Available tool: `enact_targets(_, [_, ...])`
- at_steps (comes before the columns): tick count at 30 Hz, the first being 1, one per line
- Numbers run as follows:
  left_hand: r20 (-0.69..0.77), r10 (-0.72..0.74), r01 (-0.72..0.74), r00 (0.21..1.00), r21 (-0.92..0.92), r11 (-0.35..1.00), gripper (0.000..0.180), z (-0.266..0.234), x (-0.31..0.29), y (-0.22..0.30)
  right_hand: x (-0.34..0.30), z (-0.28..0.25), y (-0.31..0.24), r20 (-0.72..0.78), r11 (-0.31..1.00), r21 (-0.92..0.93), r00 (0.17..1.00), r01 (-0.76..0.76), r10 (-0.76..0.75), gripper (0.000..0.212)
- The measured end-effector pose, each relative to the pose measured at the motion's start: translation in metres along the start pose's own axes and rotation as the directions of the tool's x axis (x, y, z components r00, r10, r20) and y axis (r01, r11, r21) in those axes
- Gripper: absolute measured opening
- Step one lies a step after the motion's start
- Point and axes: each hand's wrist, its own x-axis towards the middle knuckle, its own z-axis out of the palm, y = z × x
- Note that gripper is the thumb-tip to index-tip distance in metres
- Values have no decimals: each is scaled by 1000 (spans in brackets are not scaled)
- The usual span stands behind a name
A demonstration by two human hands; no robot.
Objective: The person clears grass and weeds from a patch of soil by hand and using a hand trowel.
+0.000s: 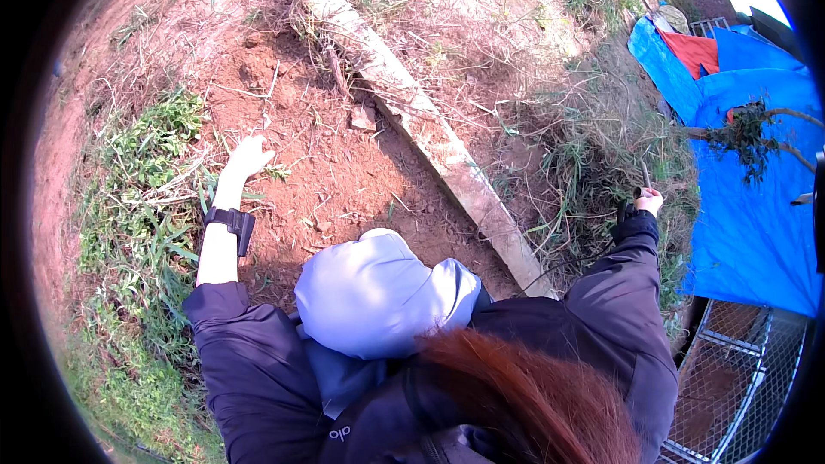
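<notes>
My left hand (249, 157) reaches down to the bare reddish soil (344, 176). Its fingers look closed at the tips, beside some dry stems, and what they pinch, if anything, is too small to make out. A black band with a small box (230, 225) sits on that wrist. Out to the right, my right hand (650, 200) is wrapped round a stick-like tool (645, 175), whose thin end points away from me. Most of the tool is hidden by the hand and dark sleeve. Tangled grass (593, 167) lies just left of that hand.
A long pale concrete beam (412, 107) runs diagonally across the ground between my hands. Green weeds (146, 172) grow along the left. A brick fragment (363, 118) lies near the beam. Blue tarps (752, 215) and a wire-mesh panel (726, 378) are at the right.
</notes>
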Motion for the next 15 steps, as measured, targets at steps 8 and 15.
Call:
enact_targets(8, [82, -93, 84, 992, 109, 991, 43, -34, -18, 1, -150, 95, 48, 139, 934, -332, 987, 128, -86, 8])
enact_targets(15, [20, -77, 75, 997, 76, 994, 43, -38, -24, 28, -239, 238, 85, 683, 869, -123, 594, -480, 425, 18])
